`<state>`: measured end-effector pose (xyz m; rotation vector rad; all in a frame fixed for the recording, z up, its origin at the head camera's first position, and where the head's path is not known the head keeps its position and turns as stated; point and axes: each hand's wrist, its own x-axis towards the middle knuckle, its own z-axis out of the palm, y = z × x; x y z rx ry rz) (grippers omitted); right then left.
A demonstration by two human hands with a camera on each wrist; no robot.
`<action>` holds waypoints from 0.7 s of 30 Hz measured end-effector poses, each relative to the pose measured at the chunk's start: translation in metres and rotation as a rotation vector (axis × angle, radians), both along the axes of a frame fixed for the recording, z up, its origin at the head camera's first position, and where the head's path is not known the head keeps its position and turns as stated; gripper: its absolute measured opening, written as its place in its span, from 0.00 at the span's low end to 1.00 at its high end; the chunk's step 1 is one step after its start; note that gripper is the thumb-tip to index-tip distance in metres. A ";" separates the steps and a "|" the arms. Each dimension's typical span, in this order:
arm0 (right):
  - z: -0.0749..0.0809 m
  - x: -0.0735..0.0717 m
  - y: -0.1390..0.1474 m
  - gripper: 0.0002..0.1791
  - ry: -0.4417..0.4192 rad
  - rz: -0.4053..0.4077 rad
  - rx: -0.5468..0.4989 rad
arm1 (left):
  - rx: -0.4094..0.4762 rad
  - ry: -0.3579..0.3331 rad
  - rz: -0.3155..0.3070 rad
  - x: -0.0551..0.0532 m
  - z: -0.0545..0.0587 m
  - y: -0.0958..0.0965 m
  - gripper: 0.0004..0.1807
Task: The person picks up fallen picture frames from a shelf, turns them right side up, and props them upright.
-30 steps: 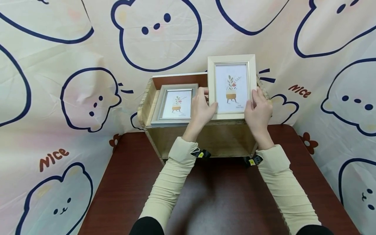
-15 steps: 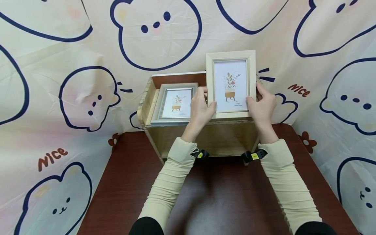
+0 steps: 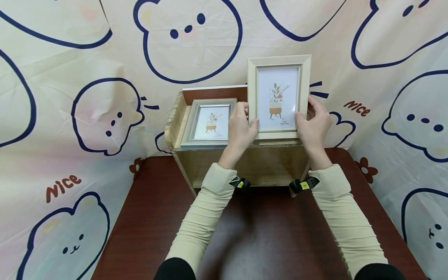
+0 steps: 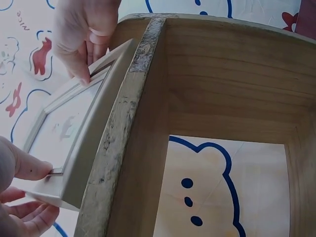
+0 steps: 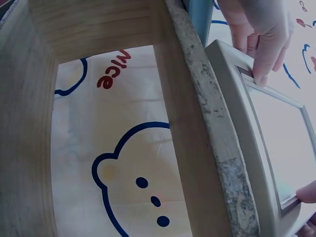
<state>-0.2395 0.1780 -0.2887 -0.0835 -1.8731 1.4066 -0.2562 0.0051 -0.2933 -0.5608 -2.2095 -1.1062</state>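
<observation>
A cream picture frame with a potted-plant print stands nearly upright over the right half of a wooden shelf's top. My left hand pinches its lower left side, thumb on the front and fingers behind. On the opposite side my right hand grips the lower right edge in the same way. In the left wrist view the frame's bottom edge is close to the shelf's worn front edge; whether they touch I cannot tell. A silver-grey picture frame leans back on the shelf top, just left of my left hand.
The wooden shelf has raised side panels, a brown back board and a lower compartment that is open through to the back. It stands on a dark red-brown table. Behind hangs a cloth printed with bear outlines.
The cream frame has risen a little and tilted more upright, shifting slightly right. My right hand has moved up and outward along its right edge. The left hand and silver-grey frame have hardly moved.
</observation>
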 end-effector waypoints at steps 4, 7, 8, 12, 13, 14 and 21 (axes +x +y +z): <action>-0.002 -0.002 0.000 0.25 0.020 -0.004 -0.029 | 0.006 0.007 0.019 0.000 0.000 0.003 0.21; -0.005 -0.003 -0.001 0.24 0.039 -0.007 -0.032 | 0.020 0.010 0.033 -0.002 -0.002 0.004 0.21; -0.005 -0.003 -0.001 0.24 0.046 -0.006 -0.033 | 0.028 0.013 0.033 -0.002 -0.002 0.004 0.21; -0.008 -0.005 -0.001 0.24 0.076 -0.007 -0.040 | 0.086 0.007 -0.009 -0.003 -0.004 0.004 0.18; -0.009 -0.005 -0.001 0.24 0.083 -0.007 -0.044 | 0.103 0.003 -0.026 -0.003 -0.004 0.004 0.18; -0.009 -0.005 -0.001 0.24 0.087 -0.006 -0.050 | 0.124 -0.003 -0.044 -0.003 -0.004 0.003 0.17; -0.005 -0.002 0.002 0.22 0.053 0.049 -0.125 | 0.210 -0.003 -0.103 -0.004 -0.004 0.000 0.15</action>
